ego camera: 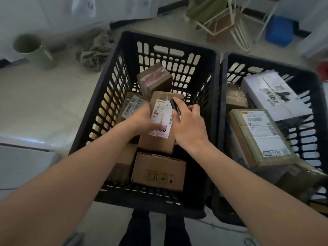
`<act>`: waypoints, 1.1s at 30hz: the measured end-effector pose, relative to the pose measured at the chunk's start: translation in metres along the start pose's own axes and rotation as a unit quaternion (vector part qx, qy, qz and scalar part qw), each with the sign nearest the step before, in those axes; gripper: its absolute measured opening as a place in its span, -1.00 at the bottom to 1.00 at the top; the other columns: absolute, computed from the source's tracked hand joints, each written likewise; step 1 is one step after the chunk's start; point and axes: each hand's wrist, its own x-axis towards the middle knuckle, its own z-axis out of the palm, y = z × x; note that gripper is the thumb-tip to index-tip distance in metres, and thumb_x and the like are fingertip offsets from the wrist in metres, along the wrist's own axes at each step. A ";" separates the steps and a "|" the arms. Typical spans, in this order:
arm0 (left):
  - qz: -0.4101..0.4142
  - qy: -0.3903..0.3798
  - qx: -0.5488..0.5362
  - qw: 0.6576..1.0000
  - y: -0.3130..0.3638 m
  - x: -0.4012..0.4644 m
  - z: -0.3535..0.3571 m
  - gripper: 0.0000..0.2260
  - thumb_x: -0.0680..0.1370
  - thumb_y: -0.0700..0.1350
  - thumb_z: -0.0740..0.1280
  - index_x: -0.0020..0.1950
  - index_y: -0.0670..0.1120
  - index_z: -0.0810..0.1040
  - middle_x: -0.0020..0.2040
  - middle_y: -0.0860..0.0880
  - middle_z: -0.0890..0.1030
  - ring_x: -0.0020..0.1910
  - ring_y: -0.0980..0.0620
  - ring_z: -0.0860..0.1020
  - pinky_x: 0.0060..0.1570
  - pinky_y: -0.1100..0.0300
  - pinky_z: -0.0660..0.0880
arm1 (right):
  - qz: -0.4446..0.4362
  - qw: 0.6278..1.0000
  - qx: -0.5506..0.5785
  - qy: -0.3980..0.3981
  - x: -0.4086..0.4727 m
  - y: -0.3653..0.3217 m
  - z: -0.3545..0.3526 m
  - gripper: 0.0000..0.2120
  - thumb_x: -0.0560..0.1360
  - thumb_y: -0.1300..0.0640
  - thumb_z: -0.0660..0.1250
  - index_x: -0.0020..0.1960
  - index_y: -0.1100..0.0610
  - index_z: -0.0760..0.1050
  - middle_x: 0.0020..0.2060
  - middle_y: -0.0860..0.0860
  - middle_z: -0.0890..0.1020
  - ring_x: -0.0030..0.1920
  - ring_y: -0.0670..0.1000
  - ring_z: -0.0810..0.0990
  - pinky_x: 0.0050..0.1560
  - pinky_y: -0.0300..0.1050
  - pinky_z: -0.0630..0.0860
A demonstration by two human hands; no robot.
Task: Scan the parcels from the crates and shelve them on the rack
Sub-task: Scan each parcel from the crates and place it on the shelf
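On the floor at far left a green cylindrical bin (33, 50) lies on its side, with a crumpled grey cloth (94, 54) just beside it. Next comes the left black crate (113, 71), slotted on every wall, and I count five cardboard parcels showing in it: a taped one (154, 79) tilted against the far wall, one with a clear-taped label (132, 103) at the left, a plain box (158, 172) at the near side, another brown box (122, 164) partly hidden under the forearm, and the labelled parcel (159, 121) in the middle. The person's left hand (143, 118) grips this middle parcel by its left edge, thumb lying across the white label's lower corner, the box raised above the others. The right hand (188, 123) rests against the parcel's right edge, its fingers curled round a black marker (174, 106) that lies over the label's upper right corner. Just beside it stands the right black crate (308, 82), holding a white labelled box (271, 94) at the back, a taped brown parcel with a white label (257, 137) nearer, and a small brown box (236, 100) at its left; more may lie beneath. A white wire rack (236, 23) stands behind the crates.
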 end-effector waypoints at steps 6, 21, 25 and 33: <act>-0.049 -0.058 -0.109 0.991 0.003 0.008 0.020 -0.56 0.40 0.03 0.66 0.09 0.17 0.46 0.02 0.19 0.59 -0.03 0.24 0.54 -0.18 0.28 0.46 | -0.014 0.999 0.028 0.014 0.000 0.000 -0.008 -0.54 0.76 -0.09 0.14 0.64 -0.26 0.21 0.32 0.07 0.37 0.18 0.18 0.57 0.18 0.18 0.64; -0.058 -0.106 -0.248 0.961 0.016 -0.029 -0.028 -0.03 0.58 -0.25 0.46 0.56 0.58 -0.02 0.29 -0.02 0.63 0.18 -0.11 0.69 -0.01 -0.17 0.65 | -0.024 0.996 0.082 0.010 -0.015 -0.009 -0.035 -0.52 0.74 -0.14 0.14 0.65 -0.26 0.21 0.28 0.08 0.41 0.15 0.19 0.58 0.20 0.20 0.62; -0.019 -0.049 -0.213 0.976 0.023 -0.046 -0.046 -0.06 0.62 -0.19 0.43 0.50 0.64 -0.08 0.31 -0.05 0.60 0.14 -0.09 0.68 -0.25 0.00 0.70 | -0.043 0.995 0.088 0.008 -0.023 -0.016 -0.049 -0.52 0.74 -0.15 0.13 0.65 -0.22 0.23 0.24 0.07 0.41 0.12 0.14 0.57 0.20 0.17 0.63; 0.103 0.081 -0.090 0.987 0.052 -0.083 -0.079 -0.04 0.64 -0.20 0.41 0.52 0.62 -0.15 0.56 -0.13 0.34 0.41 -0.16 0.48 0.26 -0.33 0.57 | -0.082 0.995 0.043 -0.045 -0.042 -0.026 -0.079 -0.53 0.74 -0.17 0.11 0.64 -0.28 0.22 0.32 0.13 0.39 0.22 0.24 0.53 0.30 0.23 0.57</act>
